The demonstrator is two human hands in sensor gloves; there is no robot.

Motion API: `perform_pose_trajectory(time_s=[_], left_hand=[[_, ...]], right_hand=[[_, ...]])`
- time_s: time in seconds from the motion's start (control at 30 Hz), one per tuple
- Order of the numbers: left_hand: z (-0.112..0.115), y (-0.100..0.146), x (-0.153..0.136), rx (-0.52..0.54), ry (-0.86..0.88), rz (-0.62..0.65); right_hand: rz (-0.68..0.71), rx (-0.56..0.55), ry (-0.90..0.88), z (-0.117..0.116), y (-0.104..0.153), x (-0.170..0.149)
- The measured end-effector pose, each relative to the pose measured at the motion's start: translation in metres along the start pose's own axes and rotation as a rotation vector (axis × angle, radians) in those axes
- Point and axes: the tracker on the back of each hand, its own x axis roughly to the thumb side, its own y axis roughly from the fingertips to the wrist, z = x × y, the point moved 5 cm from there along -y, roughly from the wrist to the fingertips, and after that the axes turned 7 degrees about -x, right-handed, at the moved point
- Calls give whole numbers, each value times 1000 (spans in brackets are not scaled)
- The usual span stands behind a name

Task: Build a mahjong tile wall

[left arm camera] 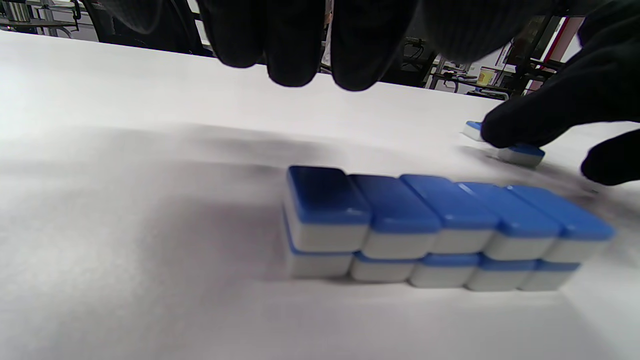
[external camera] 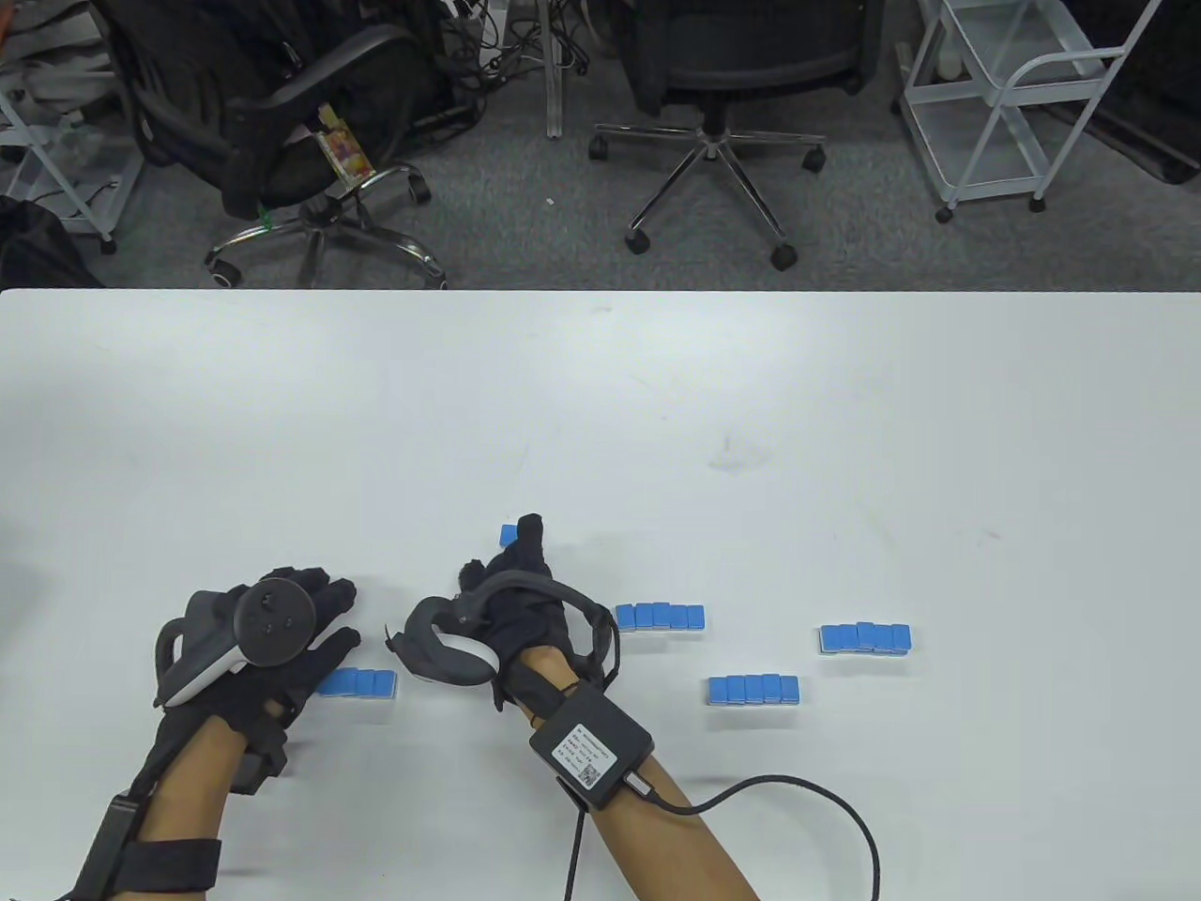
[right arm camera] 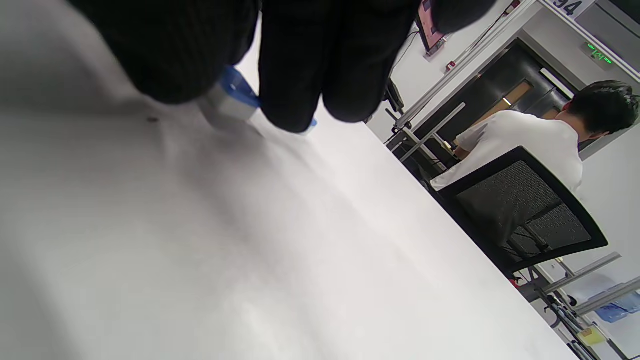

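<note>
Black-gloved right fingers [right arm camera: 290, 75] press loose tiles [right arm camera: 232, 100]; left fingers [left arm camera: 295, 45] hang apart, touching nothing.

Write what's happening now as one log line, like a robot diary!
right hand fingers touching loose blue tile | left hand hovers above two-layer tile block | three other tile blocks on table to the right

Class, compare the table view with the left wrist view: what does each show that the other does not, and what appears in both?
Only the table view: three more rows of blue-backed mahjong tiles on the right, and office chairs beyond the white table.

Only the left wrist view: the nearest tile block is two layers high, five tiles long.

Both: the right hand touching loose blue tiles; left hand above the block.
</note>
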Motion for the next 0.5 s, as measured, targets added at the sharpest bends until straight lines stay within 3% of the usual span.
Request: perform_pose_trajectory(time_s=[0.23, 0.5], left_hand=[[0, 0, 0, 3, 1, 1], [4, -2, -1, -11, -2, -5]], right_hand=[[6, -121, -7, 9, 17, -7], [-32, 61, -171, 12, 38, -40]])
